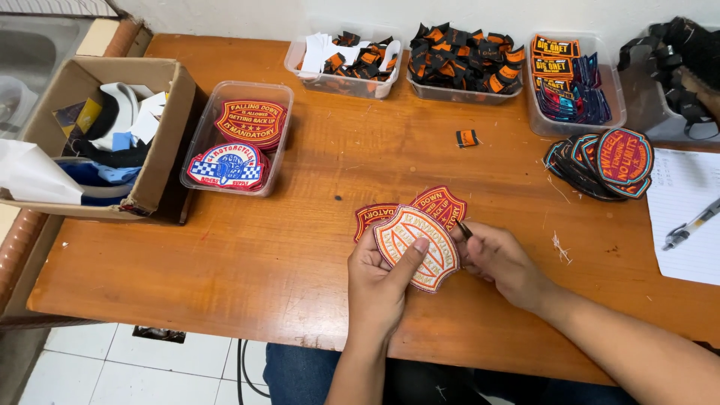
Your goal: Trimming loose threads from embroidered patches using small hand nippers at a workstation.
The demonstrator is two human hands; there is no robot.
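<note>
The left hand [379,281] holds a shield-shaped embroidered patch [417,246], orange and cream with a red border, just above the wooden bench [285,247]. The left grip is closed on the patch: the thumb lies across its face and the fingers support it from behind. The patch is tilted, its lower point directed toward the near bench edge.

The right hand [499,259] touches the right edge of the same patch. Its grip is closed on a small dark tool [466,229] whose tip projects from between the fingers; the type of tool cannot be determined.

Two further red shield patches [442,204] lie flat on the bench directly behind the held patch, partly covered by it.

At the left stands a clear plastic tray [279,94] containing a red shield patch and a blue, red and white patch. Beside it is a cardboard box [161,161] holding cloth items. Along the far edge stand three clear containers [525,101] filled with small black and orange labels and flat patches. One loose black and orange label [466,138] lies on the bench. At the right are a fanned stack of dark shield patches [604,161], a sheet of paper [686,225] and a pen [690,225].
</note>
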